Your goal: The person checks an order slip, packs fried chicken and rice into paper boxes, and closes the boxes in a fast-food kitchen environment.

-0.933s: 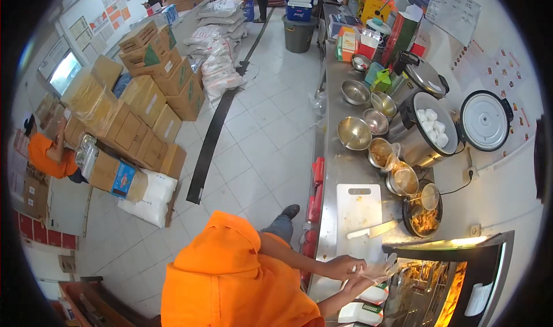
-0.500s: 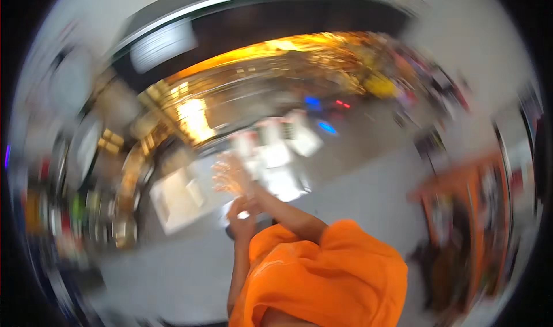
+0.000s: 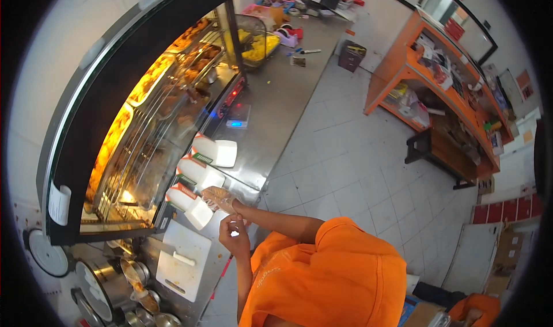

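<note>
My right hand (image 3: 219, 198) wears a thin clear plastic glove (image 3: 212, 193). Its fingers are stretched out over the counter edge, beside the nearest of three open paper food boxes (image 3: 200, 213). My left hand (image 3: 234, 236) is closed in a pinch at the right wrist, where the glove's cuff lies; the fingertips are partly hidden. The other two boxes, a middle one (image 3: 208, 178) and a far one (image 3: 225, 153), stand in a row along the steel counter (image 3: 282, 85), white inside with red and green outsides.
A lit glass food warmer (image 3: 155, 108) with trays of fried food runs along the left. Nearer me lies a white cutting board (image 3: 183, 281) with a white-handled knife (image 3: 184, 259). Pots (image 3: 95, 289) stand lower left. Beyond the boxes sits a digital scale (image 3: 238, 117); an orange shelf (image 3: 397, 76) stands right.
My view has swung, so the warmer and counter now run up the left side and the picture is sharper. My left hand stays at the right wrist.
</note>
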Motion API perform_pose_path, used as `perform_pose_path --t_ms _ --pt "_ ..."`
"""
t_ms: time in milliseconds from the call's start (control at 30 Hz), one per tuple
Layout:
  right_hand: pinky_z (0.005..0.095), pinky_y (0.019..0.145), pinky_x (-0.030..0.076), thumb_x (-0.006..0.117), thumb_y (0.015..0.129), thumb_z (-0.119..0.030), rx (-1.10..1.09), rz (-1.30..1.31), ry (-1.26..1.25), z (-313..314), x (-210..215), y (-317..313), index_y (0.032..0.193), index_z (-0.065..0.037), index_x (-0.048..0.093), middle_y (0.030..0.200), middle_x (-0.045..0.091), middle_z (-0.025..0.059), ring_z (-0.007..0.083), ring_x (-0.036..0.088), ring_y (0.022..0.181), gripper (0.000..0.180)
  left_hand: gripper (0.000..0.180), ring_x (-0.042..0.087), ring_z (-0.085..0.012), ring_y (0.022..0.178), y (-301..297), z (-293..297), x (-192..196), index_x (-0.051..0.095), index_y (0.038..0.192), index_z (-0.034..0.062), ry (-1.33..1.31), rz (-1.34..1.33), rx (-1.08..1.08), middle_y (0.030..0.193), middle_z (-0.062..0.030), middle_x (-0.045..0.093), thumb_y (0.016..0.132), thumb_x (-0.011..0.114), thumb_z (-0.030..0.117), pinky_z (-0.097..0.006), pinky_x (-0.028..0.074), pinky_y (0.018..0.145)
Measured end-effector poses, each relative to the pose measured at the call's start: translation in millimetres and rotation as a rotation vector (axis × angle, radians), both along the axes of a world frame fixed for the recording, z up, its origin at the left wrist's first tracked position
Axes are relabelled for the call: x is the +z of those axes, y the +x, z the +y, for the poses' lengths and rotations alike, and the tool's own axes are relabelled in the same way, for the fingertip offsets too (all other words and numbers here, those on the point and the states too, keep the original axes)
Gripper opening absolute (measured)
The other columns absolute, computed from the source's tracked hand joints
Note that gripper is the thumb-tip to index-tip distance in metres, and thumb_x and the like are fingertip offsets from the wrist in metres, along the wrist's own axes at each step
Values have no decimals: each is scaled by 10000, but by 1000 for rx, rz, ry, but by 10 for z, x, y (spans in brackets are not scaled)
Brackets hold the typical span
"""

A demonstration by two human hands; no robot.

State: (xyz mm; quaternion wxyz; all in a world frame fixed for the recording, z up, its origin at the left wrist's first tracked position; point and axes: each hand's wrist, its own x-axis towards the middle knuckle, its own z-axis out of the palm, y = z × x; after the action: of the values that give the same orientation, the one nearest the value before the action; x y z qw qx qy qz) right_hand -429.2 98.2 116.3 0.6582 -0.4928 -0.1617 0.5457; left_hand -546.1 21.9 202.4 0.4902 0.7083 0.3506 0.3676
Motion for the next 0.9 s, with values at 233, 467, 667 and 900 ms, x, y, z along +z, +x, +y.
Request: perform_pose_path --t_ms 233,467,667,900 --pt "280 720 507 620 981 -511 -185 -286 56 -349 -548 199 1180 -102 630 1011 642 -3 110 580 821 455 125 540 -66 570 269 -291 238 681 948 29 45 127 -56 840 -19 674 867 772 51 -209 423 503" --pt "317 688 502 595 969 -582 -528 -326 50 -1487 -333 -4 1053 -62 650 904 617 29 140 567 751 530 66 563 -84 618 -46 -842 -42 710 923 29 31 118 -404 811 -30 688 888 745 73 -237 452 564" --pt "270 643 469 488 882 -804 -555 482 -140 -3101 -572 -247 1102 -88 673 910 629 9 136 555 735 771 83 538 -67 617 -312 -1952 -230 708 897 16 -46 119 -846 813 -48 693 852 774 35 -226 421 557" --pt "318 700 498 480 969 -639 -825 489 -152 -4633 -622 -216 1119 -131 665 949 634 2 146 602 797 562 50 507 -35 577 -181 -3099 -339 712 890 32 -277 244 -1087 738 10 673 879 756 53 -209 403 535"
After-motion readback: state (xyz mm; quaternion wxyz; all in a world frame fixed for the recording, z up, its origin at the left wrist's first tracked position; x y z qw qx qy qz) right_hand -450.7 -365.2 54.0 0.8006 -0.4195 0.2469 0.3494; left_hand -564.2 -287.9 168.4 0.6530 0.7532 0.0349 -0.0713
